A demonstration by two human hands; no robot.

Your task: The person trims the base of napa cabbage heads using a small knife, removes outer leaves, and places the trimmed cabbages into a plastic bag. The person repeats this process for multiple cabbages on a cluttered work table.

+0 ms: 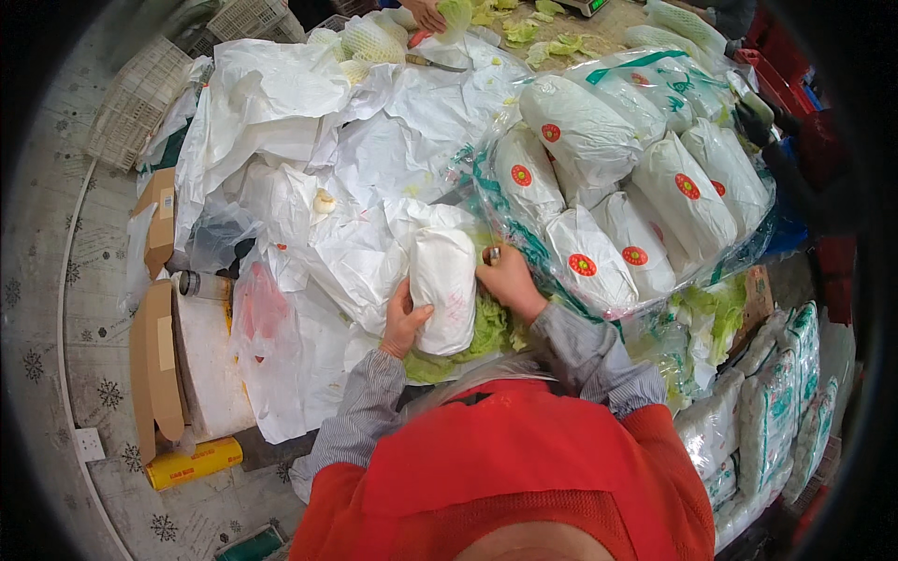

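A plump bundle wrapped in white paper (443,285) lies upright in front of me, with faint pink marks near its lower right. My left hand (404,321) grips its lower left side, thumb on top. Against its right edge is my right hand (512,282), fingers curled in; a small shiny bit shows at them, too small to name. Green leaves (488,327) stick out beneath the bundle. To the right, a large clear plastic bag (486,192) holds several white paper packages (687,187) with round red stickers.
White paper sheets (393,150) cover the table, and a knife (435,63) lies at their far side. Another person's hand (427,13) holds a leafy vegetable (456,19). Left are cardboard (154,365), a pinkish plastic bag (262,313) and a yellow roll (195,464). Packed bags (776,402) stand lower right.
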